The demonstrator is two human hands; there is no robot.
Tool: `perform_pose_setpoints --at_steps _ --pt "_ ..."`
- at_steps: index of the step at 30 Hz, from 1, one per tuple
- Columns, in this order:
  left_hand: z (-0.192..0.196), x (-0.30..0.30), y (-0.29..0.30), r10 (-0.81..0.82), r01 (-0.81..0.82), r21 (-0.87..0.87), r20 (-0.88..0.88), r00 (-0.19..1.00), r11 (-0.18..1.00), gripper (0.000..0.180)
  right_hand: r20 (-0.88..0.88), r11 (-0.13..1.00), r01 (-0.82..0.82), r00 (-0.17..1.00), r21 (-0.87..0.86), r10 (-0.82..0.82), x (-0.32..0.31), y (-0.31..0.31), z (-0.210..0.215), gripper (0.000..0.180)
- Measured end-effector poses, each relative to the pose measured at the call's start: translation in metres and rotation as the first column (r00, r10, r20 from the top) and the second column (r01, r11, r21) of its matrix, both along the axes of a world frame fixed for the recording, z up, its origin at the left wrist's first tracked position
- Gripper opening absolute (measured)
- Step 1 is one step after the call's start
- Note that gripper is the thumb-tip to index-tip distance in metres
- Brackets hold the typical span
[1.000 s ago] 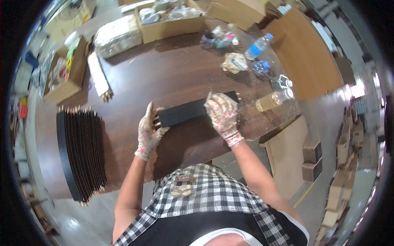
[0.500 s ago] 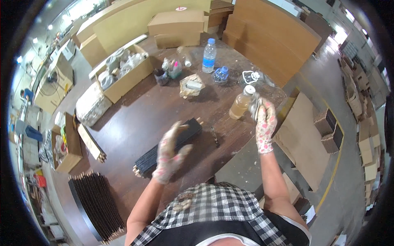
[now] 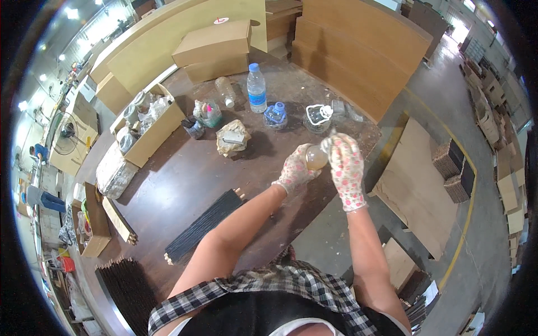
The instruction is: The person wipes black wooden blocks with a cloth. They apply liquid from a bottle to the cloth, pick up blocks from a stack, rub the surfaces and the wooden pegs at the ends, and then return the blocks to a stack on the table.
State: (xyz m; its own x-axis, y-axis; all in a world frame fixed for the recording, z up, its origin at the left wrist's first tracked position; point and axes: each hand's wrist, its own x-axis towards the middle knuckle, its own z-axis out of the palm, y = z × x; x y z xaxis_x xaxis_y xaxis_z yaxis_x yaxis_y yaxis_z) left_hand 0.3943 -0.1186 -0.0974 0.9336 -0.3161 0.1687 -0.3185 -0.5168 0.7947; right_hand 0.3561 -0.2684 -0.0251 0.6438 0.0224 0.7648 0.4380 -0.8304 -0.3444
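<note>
My gloved left hand (image 3: 296, 172) is wrapped round a bottle of amber liquid (image 3: 316, 159), which is lifted and tilted above the table's right side. My right hand (image 3: 344, 167), in a pink-spotted glove, is closed right beside the bottle's upper end. A pale scrap shows at its fingertips, but what it grips is mostly hidden. Left of my left forearm lies a bundle of black rods (image 3: 202, 227) with pale wooden ends. Farther off are a rough lump with a grey block on it (image 3: 232, 139) and a squat blue-capped bottle (image 3: 275, 116).
On the dark table (image 3: 168, 185) stand a tall water bottle (image 3: 256, 92), a clear jug with a white handle (image 3: 318, 117) and a box of plastic bags (image 3: 148, 131). More black rods (image 3: 126, 291) lie at the lower left. Large cardboard sheets (image 3: 358, 56) rise behind.
My left hand has left the black rods and reached right to take hold of the amber bottle, now off the table. My right hand has moved slightly left to the bottle's upper end.
</note>
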Motion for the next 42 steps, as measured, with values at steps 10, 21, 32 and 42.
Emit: perform_pose_setpoints --at_steps 10,21,32,42 --pt "0.107 0.005 -0.016 -0.448 0.255 0.833 -0.009 0.894 0.491 0.049 -0.159 0.091 0.148 0.978 0.985 0.137 -0.046 -0.009 -0.090 0.033" --pt "-0.007 -0.005 0.021 0.148 -0.145 -0.241 -0.005 0.989 0.960 0.070 -0.168 0.969 -0.110 0.983 -0.221 0.073 0.011 0.046 0.024 0.021" --pt "0.048 -0.125 0.087 0.104 -0.077 -0.115 0.248 0.963 0.990 0.056 -0.096 0.932 -0.319 0.936 0.173 0.338 -0.033 0.079 0.050 0.024" --pt "0.024 -0.311 0.306 0.733 -0.747 -0.033 0.225 0.642 0.664 0.107 -0.315 0.450 -0.887 0.400 0.103 0.861 -0.114 0.290 0.002 0.026"
